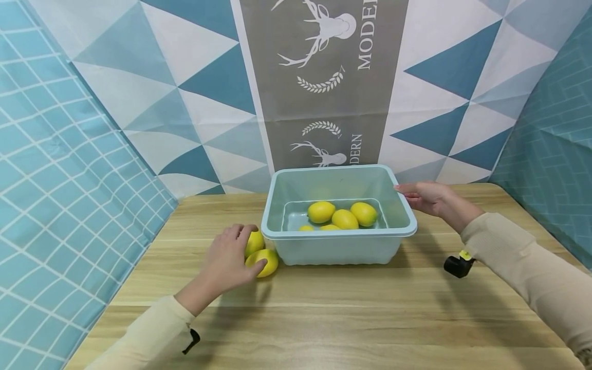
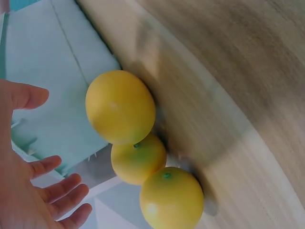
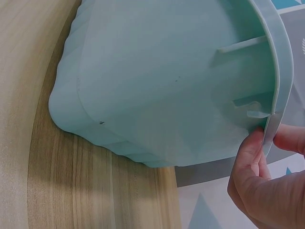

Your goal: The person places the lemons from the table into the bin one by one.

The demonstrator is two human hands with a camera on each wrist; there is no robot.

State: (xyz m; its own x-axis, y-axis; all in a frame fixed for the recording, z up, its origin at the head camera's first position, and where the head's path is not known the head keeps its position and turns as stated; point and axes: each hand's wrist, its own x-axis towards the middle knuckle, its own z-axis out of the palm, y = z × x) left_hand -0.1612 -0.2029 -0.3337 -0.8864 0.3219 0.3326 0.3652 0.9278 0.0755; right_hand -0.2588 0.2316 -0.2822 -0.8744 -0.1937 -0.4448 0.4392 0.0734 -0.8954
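A pale blue-green plastic bin [image 1: 339,249] stands on the wooden table with several lemons [image 1: 345,219] inside it. My right hand [image 1: 427,198] pinches the bin's right rim between thumb and fingers, as the right wrist view shows. Spread fingers mark my left hand [image 1: 228,259], which hovers over loose lemons [image 1: 262,263] at the bin's left side. Three of these show in the left wrist view: a near lemon [image 2: 120,107], a middle lemon [image 2: 138,159] and a far lemon [image 2: 171,198]. A gap separates the left fingers from them there.
The wooden table [image 1: 324,318] runs up to a patterned cloth backdrop [image 1: 324,113] close behind the bin. A blue gridded cloth [image 1: 69,169] borders the left side and a teal cloth [image 1: 548,154] the right.
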